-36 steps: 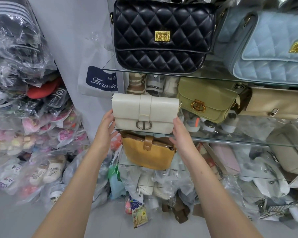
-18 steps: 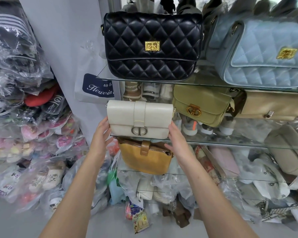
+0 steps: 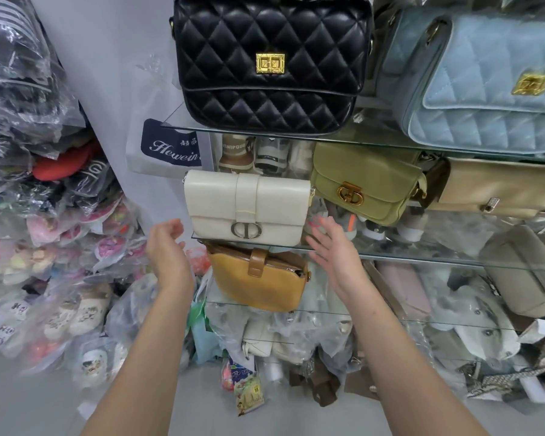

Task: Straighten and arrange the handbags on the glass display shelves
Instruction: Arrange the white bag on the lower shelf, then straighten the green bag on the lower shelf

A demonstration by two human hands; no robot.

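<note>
A cream handbag [image 3: 249, 206] with a silver clasp stands upright at the left end of the middle glass shelf [image 3: 422, 258]. My left hand [image 3: 166, 247] hovers just left of it, fingers loosely curved, touching nothing. My right hand [image 3: 331, 247] is off its right end with fingers spread. An olive bag [image 3: 364, 180] and a tan bag [image 3: 497, 187] sit further right. A black quilted bag [image 3: 269, 61] and a pale blue quilted bag [image 3: 485, 86] stand on the shelf above. A mustard bag [image 3: 258, 278] sits on the shelf below.
Plastic-wrapped slippers and shoes [image 3: 44, 231] are stacked high on the left. Bagged goods and packets [image 3: 265, 350] crowd the floor under the shelves. A beige bag [image 3: 526, 269] sits low right. A white shopping bag [image 3: 164, 149] hangs on the wall.
Both hands have let go of the cream handbag's ends and drawn back a little toward me. The bag stays standing on the shelf.
</note>
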